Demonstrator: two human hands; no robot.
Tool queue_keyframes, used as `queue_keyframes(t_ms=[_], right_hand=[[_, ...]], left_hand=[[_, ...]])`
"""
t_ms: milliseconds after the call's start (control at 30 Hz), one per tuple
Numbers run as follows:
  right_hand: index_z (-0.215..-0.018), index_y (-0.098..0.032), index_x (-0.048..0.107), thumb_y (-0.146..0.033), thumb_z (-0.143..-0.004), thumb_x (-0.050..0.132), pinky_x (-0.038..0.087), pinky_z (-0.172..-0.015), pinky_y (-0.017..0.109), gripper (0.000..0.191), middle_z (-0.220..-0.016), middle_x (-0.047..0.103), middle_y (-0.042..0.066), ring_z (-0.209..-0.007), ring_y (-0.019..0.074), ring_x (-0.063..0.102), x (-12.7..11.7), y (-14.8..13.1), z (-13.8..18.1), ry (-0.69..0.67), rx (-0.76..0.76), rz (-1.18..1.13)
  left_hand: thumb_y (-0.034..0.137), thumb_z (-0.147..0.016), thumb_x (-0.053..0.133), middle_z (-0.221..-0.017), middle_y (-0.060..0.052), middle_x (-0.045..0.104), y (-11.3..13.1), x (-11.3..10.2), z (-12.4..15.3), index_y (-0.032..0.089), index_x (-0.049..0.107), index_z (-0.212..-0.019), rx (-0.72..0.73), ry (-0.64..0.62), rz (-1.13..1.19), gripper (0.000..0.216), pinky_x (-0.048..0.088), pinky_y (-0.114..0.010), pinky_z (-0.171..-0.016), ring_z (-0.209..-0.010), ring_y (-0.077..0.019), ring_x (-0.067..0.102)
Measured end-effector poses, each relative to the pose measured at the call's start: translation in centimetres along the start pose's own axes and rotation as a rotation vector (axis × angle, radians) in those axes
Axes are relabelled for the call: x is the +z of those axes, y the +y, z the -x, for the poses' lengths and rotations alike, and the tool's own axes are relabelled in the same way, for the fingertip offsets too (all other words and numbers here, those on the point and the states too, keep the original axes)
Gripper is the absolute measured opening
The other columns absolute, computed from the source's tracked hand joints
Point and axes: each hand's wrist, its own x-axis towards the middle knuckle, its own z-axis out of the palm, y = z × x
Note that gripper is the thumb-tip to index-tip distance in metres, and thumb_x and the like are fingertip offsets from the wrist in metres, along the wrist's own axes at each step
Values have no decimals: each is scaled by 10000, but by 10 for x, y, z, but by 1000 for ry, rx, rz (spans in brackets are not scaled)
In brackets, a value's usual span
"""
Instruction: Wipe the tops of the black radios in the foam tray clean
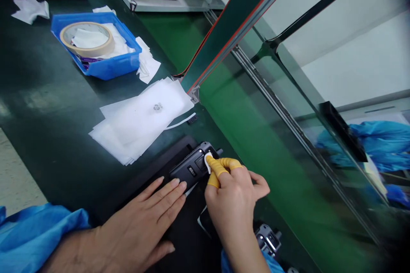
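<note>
A small black device (191, 168) with white lettering lies on a black mat (166, 160) on the dark green bench. My left hand (141, 226) lies flat, fingers stretched out, its fingertips pressing the device's near end. My right hand (232, 202) wears yellow finger cots and pinches a small white wipe (209, 158) against the device's far end.
A stack of white bags (141, 119) lies just beyond the mat. A blue tray (99, 47) with a tape roll (87, 37) and wipes stands at the back left. A green conveyor belt (256, 136) runs on the right. Another device part (269, 239) sits near my right wrist.
</note>
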Motion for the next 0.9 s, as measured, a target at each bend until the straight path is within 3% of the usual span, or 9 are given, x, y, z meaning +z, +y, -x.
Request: queue_keyframes(t_ms=[100,200,367,533,800,900], right_hand=[[-507,-178,549,-129,-724,419,264,-807,402,259,-652,531,21,-647,146,471,-9,18,10,-10,-4,47],[-569,-180,575,-156,-759,435,272,-795,397,237,-661,547,16,-632,141,464,-11,31,12,65,-1,132],[-730,-203,620,-77,-774,444,252,-879,406,222,-814,644,8,-720,136,500,7,13,-2,168,-184,191],[-780,-199,627,-33,-833,400,207,-952,417,286,-817,652,-5,-783,123,513,16,-4,-8,157,-230,190],[-873,-201,627,-33,-845,364,213,-910,395,313,-801,627,-12,-777,116,514,13,10,16,80,-137,136],[-810,-194,617,-32,-818,396,234,-901,405,274,-839,635,8,-783,129,516,10,17,23,23,-97,131]], left_hand=[[364,-883,462,-1367,-121,496,1,1,0,84,449,-1319,21,18,-44,518,315,-396,-1056,-1260,-245,463],[358,-878,466,-1369,-119,493,1,4,3,88,432,-1336,21,35,-72,532,314,-393,-1053,-1257,-250,465],[355,-869,487,-1362,-132,498,1,10,6,86,424,-1341,21,48,-68,546,280,-403,-1079,-1256,-258,463],[351,-876,480,-1393,-132,464,0,9,2,101,418,-1340,-10,-20,-3,530,271,-400,-1097,-1292,-239,422],[354,-872,481,-1366,-140,494,0,10,2,83,429,-1318,15,7,-18,525,298,-396,-1076,-1267,-243,453],[348,-858,495,-1371,-139,488,0,10,1,79,438,-1310,13,28,-31,529,315,-397,-1061,-1262,-255,458]])
